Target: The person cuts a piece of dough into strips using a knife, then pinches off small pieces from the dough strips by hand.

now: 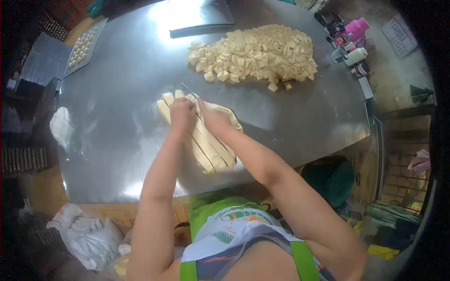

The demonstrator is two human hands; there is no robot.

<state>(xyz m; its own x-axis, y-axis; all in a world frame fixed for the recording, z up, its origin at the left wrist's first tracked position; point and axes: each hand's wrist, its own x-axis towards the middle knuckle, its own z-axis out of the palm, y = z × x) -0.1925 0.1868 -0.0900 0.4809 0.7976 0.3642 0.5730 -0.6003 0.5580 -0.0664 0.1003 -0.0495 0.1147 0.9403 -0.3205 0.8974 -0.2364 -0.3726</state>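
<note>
Pale cream dough slab (205,142), cut lengthwise into strips, lies on the metal table (304,122), right under our hands. Long axis runs far-left to near-right, near end between our forearms. Our left hand (183,112) is nearer the far ends, fingers curled down on strips; can't tell if it grips or only presses. Our right hand (214,122) clasps a knife (188,89), blade pointing far-left, handle hidden. Count: one slab, at least four strips, one knife, one heap of dough chunks (255,54), uncountable.
</note>
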